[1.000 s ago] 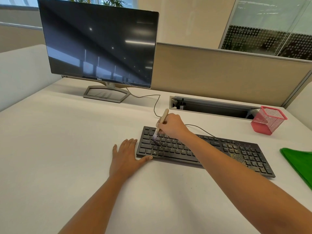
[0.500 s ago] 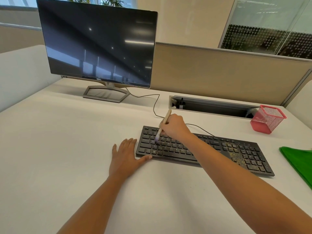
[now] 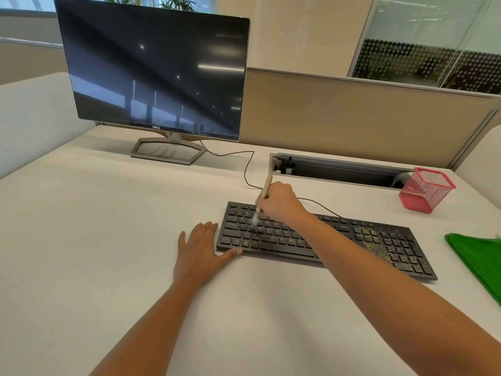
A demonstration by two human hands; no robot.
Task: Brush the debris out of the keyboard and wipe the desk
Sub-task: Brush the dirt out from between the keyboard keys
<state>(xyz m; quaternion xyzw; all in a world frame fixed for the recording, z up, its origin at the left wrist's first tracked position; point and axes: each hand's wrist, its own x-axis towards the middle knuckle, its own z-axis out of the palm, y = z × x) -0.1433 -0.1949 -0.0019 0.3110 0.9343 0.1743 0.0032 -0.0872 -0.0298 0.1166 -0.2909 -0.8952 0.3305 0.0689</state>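
Keyboard (image 3: 271,236) flat on worktop (image 3: 108,240), right of centre. Brush (image 3: 267,185) in right hand (image 3: 280,203), fingers (image 3: 262,207) clenched round handle; bristles blurred on left key block, a little further right than a second ago. Left hand (image 3: 199,251) unmoved, released flat, thumb at keyboard's near-left corner. Judged: sweep barely begun; debris (image 3: 371,241) on number pad untouched. Middle keys hidden under forearm; green cloth (image 3: 479,259) cut off at right.

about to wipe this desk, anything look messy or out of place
Yellowish debris is scattered over the right end of the keyboard, around the number pad. The brush in the right hand is at its left end.
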